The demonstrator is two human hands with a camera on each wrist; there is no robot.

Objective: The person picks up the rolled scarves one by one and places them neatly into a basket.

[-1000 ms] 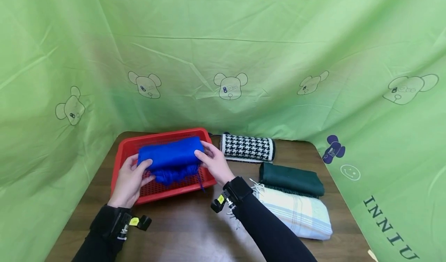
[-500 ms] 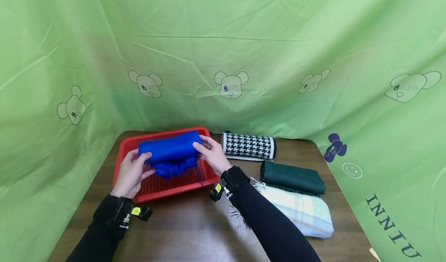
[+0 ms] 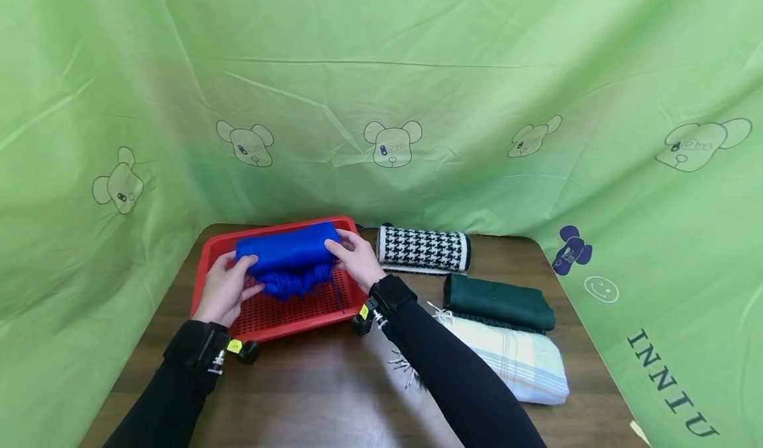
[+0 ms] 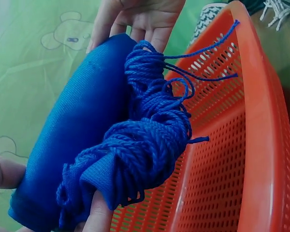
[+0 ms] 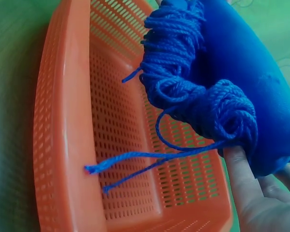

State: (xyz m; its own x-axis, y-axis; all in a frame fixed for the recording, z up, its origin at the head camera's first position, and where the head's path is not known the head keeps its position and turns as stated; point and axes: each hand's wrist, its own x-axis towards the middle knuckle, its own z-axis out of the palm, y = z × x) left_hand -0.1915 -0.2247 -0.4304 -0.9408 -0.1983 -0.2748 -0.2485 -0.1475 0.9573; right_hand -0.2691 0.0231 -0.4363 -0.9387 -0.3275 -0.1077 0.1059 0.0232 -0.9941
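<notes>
A rolled blue scarf (image 3: 289,247) with twisted fringe (image 3: 295,282) is held up over the red basket (image 3: 286,333). My left hand (image 3: 222,290) grips its left end, thumb on the front and fingers beneath. At the opposite end my right hand (image 3: 357,257) holds the roll the same way. The left wrist view shows the fringe bunched along one side of the blue scarf (image 4: 77,121), a few loose strands sticking out. In the right wrist view the perforated basket (image 5: 70,121) lies below the fringe, and a fingertip touches the fringe's underside.
Right of the basket lies a black-and-white houndstooth roll (image 3: 423,249). Nearer are a dark green folded cloth (image 3: 499,302) and a pale plaid fringed cloth (image 3: 512,362), partly behind my right sleeve. A green curtain (image 3: 322,103) hangs behind the wooden table (image 3: 310,395).
Both hands and the blue scarf have shifted slightly up and away over the basket, and the right end has moved a little left. The grip of both hands is unchanged.
</notes>
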